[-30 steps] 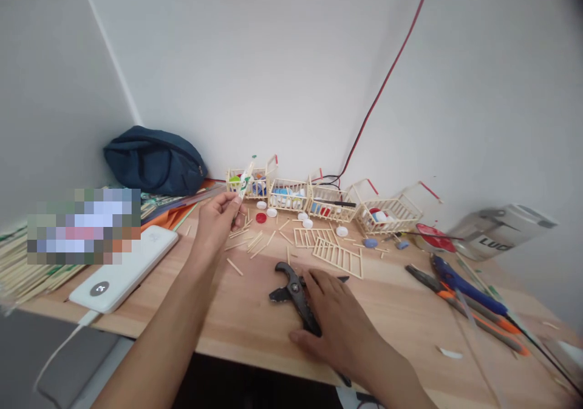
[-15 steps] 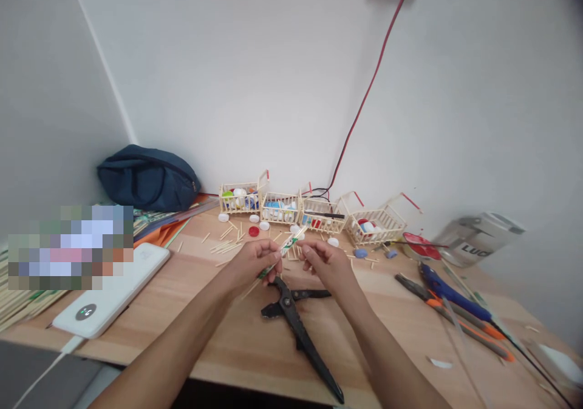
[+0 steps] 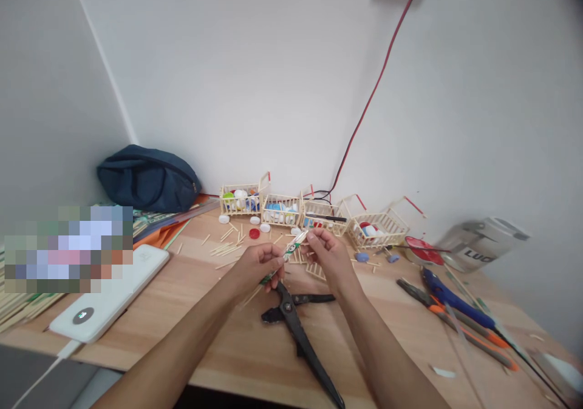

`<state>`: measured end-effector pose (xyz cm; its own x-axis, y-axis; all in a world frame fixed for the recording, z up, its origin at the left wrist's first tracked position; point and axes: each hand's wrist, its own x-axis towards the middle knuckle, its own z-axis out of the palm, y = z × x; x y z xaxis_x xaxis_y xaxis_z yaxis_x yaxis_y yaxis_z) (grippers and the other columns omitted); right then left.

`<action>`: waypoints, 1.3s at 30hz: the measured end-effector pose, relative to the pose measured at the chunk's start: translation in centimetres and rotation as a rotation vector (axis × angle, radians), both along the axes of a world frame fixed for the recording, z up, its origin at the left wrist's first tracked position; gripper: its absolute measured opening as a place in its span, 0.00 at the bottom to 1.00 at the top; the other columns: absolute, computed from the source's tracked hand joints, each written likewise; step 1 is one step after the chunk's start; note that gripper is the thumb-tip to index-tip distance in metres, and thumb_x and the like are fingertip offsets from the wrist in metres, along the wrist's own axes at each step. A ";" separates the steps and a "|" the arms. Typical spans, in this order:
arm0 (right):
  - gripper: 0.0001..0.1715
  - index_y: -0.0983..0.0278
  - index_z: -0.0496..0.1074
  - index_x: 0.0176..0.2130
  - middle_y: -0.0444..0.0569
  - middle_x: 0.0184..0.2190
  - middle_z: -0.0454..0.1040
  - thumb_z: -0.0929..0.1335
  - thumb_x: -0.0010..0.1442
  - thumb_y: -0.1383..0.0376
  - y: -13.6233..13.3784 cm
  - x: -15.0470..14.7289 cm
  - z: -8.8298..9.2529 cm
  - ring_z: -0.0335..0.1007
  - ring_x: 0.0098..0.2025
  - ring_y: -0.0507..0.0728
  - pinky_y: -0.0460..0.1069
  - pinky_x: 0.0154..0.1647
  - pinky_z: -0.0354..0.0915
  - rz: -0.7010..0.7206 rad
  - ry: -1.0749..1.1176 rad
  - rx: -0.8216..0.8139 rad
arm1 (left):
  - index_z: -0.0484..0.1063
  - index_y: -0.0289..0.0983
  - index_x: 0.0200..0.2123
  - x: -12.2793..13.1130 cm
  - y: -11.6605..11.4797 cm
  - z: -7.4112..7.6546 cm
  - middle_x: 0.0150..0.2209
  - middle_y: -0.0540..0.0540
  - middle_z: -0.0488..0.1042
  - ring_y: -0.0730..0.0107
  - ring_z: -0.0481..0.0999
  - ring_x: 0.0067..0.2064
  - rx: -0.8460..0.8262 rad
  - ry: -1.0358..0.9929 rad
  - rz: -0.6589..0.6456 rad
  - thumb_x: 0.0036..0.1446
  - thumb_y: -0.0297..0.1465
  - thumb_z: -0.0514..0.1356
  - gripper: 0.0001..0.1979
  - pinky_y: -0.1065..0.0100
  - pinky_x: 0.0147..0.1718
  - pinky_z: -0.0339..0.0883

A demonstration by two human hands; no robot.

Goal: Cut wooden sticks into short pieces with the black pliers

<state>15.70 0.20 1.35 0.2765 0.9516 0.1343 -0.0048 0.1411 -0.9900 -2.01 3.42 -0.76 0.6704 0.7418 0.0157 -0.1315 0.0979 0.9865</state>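
My left hand [image 3: 262, 266] is closed around a thin pair of wrapped chopsticks [image 3: 292, 249], in a clear sleeve with green and white print. They slant up to the right, and their lower ends stick out below the hand. My right hand [image 3: 328, 252] pinches at the upper end of the sleeve; its fingertips are partly hidden. Beneath both hands lies a black-handled cutter [image 3: 296, 321], its jaws apart. Just behind the hands are several short cut sticks [image 3: 225, 248] and a small stick grid [image 3: 315, 270].
Little stick-built carts [image 3: 240, 199] holding bottle caps line the wall. To the right lie pliers [image 3: 449, 318], a blue glue gun [image 3: 455, 297], a red dish [image 3: 423, 250] and a clear container [image 3: 485, 245]. At left are a white power bank [image 3: 112, 290] and a blue bag [image 3: 148, 178].
My right hand has moved up and closer to the upper end of the wrapped chopsticks. The stick grid beneath it shows more now. My left hand keeps its hold.
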 end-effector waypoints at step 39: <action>0.16 0.66 0.71 0.24 0.44 0.20 0.72 0.73 0.46 0.55 -0.3 -0.7 -0.6 0.66 0.22 0.49 0.41 0.20 0.58 0.143 0.148 -0.129 | 0.67 0.32 0.28 0.0 -0.3 1.0 0.21 0.52 0.68 0.84 0.57 0.14 0.127 0.141 0.036 0.53 0.42 0.56 0.16 0.77 0.13 0.47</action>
